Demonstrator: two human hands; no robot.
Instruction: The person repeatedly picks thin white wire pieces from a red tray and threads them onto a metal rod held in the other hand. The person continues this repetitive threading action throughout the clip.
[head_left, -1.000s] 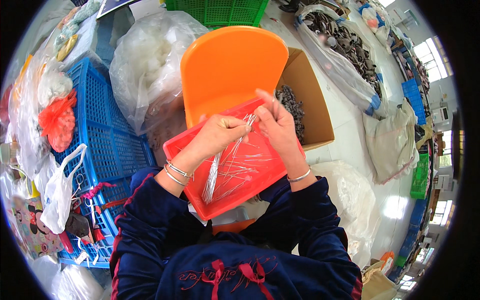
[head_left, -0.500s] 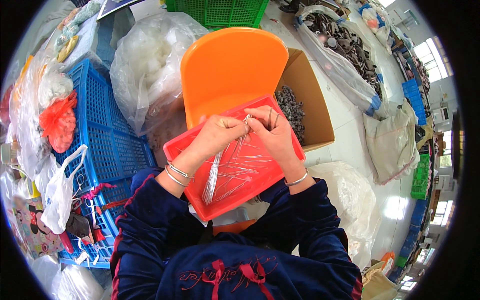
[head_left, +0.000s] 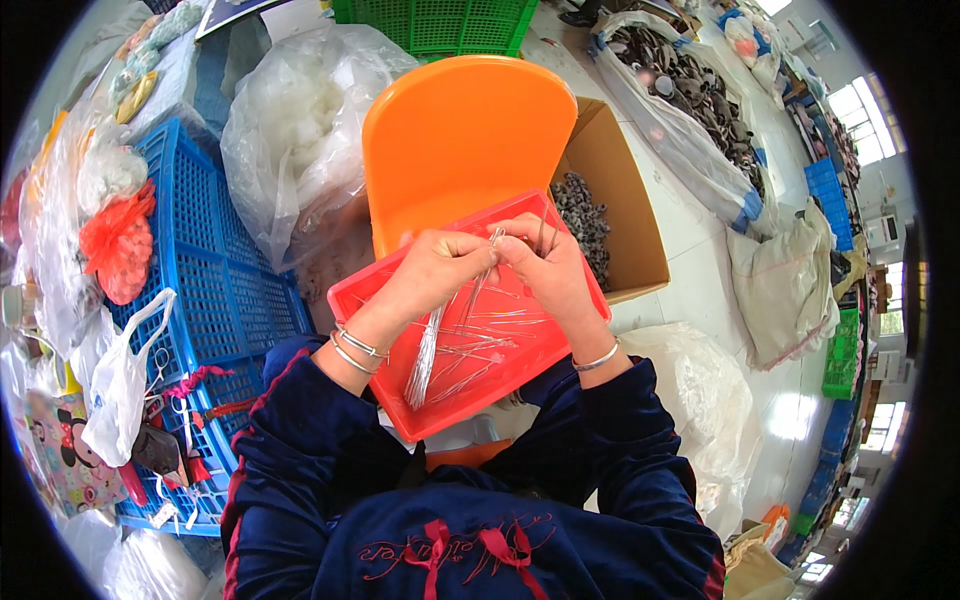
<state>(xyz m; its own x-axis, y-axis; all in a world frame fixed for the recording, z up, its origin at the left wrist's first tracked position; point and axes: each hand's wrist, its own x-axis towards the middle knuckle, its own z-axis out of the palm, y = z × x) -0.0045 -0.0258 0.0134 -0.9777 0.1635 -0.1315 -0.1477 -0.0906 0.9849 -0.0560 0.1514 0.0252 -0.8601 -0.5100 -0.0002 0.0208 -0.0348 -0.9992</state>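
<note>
Over a red plastic tray (head_left: 545, 352), both my hands meet at their fingertips. The thumb and forefinger of my left hand (head_left: 440, 268) pinch thin silvery wires (head_left: 470, 298) near their upper ends. My right hand (head_left: 545, 268) is closed at the same spot, thumb against forefinger, on the wire tips. A slim dark metal tool (head_left: 542, 236), perhaps tweezers, also sits between its fingers; its full shape is hidden. Below my left hand a bundle of straight wires (head_left: 424, 362) lies in the tray, with loose wires (head_left: 490, 345) scattered beside it.
An orange chair (head_left: 468, 150) stands just beyond the tray. Right of it is a cardboard box (head_left: 625, 215) of small grey pieces. Blue crates (head_left: 215, 270) and a clear bag of white stuffing (head_left: 300, 130) stand left. A pale plastic bag (head_left: 700, 400) lies by my right arm.
Both hands stay nearly in place. The fingers of my right hand have shifted slightly, and the metal tool in them has turned a little.
</note>
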